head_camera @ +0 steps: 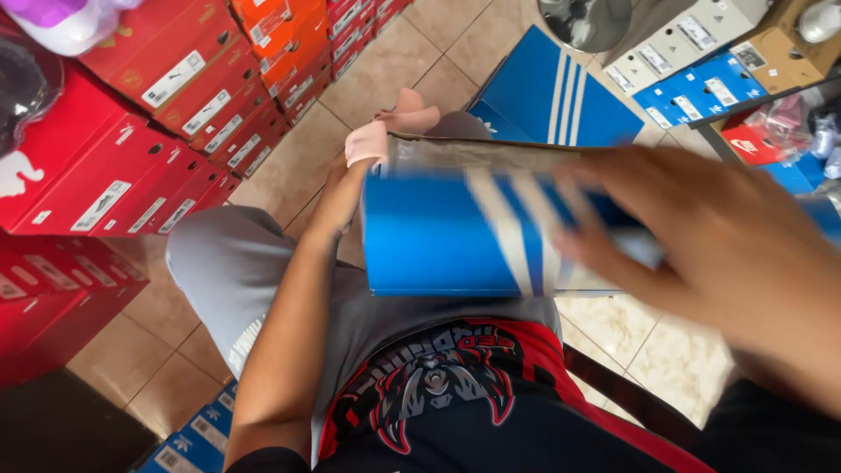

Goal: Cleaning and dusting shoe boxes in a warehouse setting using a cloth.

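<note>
**Blue box on my lap**

Red shoeboxes [131,149] stack at my left. The blue striped shoebox [438,232] rests over my knees. My right hand [727,254], fingers spread, lies against its side; my left hand is hidden behind it, grip unclear.

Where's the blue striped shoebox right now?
Head view, centre: the blue shoebox sits over the person's lap, right hand on its right end, left hand hidden behind its left end, red boxes stacked left.
</note>
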